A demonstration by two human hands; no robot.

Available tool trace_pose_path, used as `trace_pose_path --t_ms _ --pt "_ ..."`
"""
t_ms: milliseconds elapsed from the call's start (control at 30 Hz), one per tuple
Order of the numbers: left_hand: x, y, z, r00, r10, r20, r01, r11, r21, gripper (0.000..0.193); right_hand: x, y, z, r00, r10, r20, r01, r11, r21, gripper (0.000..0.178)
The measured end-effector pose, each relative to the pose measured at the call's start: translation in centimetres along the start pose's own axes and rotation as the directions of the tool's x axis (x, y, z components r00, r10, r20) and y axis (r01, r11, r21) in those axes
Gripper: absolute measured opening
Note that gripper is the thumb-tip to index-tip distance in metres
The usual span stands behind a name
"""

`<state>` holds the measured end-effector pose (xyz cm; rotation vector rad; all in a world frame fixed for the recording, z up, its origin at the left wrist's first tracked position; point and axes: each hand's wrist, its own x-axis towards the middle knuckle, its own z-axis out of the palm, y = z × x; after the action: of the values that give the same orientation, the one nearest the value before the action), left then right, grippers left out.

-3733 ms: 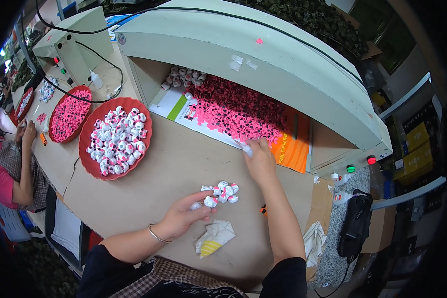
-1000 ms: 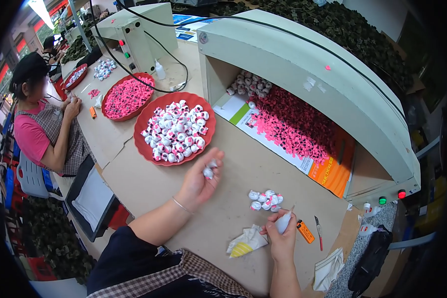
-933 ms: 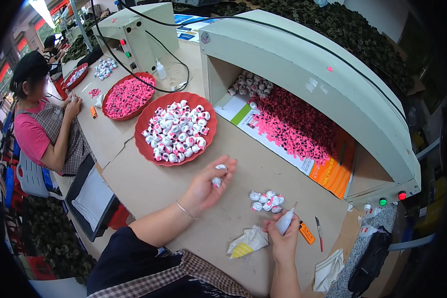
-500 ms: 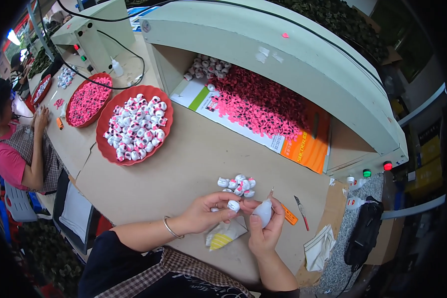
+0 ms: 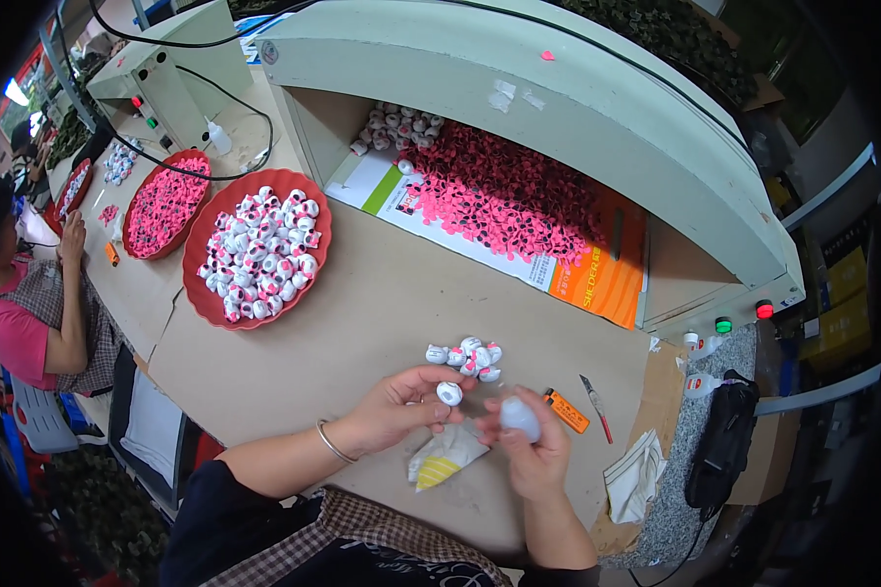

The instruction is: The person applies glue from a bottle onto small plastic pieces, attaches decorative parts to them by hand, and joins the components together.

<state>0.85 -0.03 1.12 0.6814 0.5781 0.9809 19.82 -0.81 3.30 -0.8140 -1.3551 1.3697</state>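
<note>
In my left hand a small white ball-shaped piece with dark markings is pinched between thumb and fingers. My right hand is closed round a pale squeeze bottle, tilted toward the left hand. Motion blurs the bottle and those fingers, and I cannot make out where its thin tip points. Just beyond my hands lies a small heap of similar white pieces, some with pink parts. Under and between my wrists is a clear packet with yellow stripes.
A red scalloped tray of white-and-pink pieces stands left. Small pink pieces lie under a pale green housing. To the right are an orange case, a craft knife and a cloth. Another person sits far left.
The right hand has tipped the bottle from upright toward the left hand, and it now blurs. My left hand, with the white piece, has shifted slightly left and up. The whole view has turned a little.
</note>
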Motion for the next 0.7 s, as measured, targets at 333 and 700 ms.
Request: trace_pose_path --t_ms 333,700 --pt "-0.3 0.1 -0.1 0.996 -0.006 -0.091 0.003 1.000 -0.029 0.029 -0.5 -1.6 -0.7 0.981 0.152 -0.118 -0.120 0.963 0.242 0.020" --pt "0.1 -0.1 0.0 0.988 -0.006 -0.153 -0.006 0.997 -0.076 0.035 -0.9 1.7 0.5 0.942 -0.223 -0.252 0.186 0.969 -0.164 0.023"
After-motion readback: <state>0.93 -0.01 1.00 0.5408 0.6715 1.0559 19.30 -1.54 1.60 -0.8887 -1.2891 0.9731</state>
